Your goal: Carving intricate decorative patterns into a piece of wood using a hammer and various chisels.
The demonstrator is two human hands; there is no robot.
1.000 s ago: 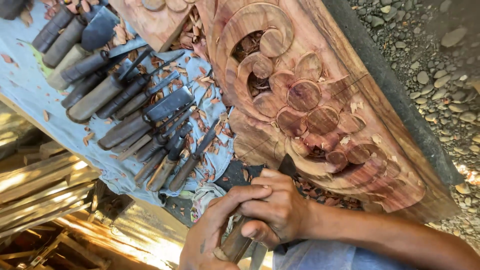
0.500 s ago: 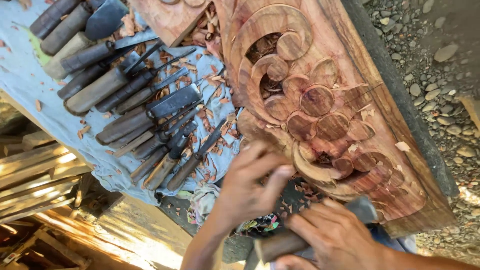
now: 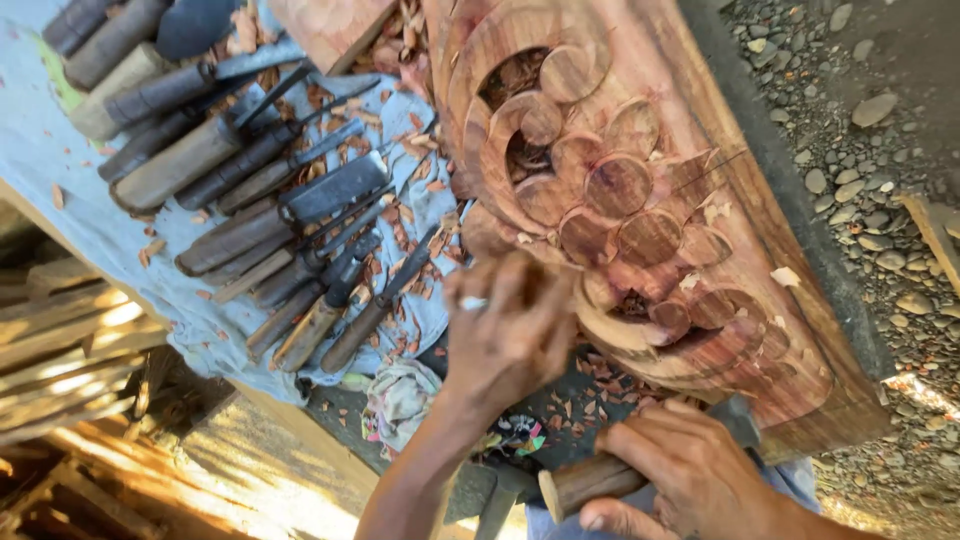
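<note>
Left hand (image 3: 510, 330) grips a chisel at the carving (image 3: 620, 190); right hand (image 3: 690, 475) clenches a mallet (image 3: 590, 482). A glancing blow could gouge the petals.

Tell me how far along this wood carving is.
Done: the reddish wooden carved panel already has round petals and scrolls cut in relief, and chips litter the blue cloth. In hand: the left hand is at the panel's lower edge; the right hand grips a wooden-handled mallet. Left: surfaces look rough, unsmoothed.
</note>
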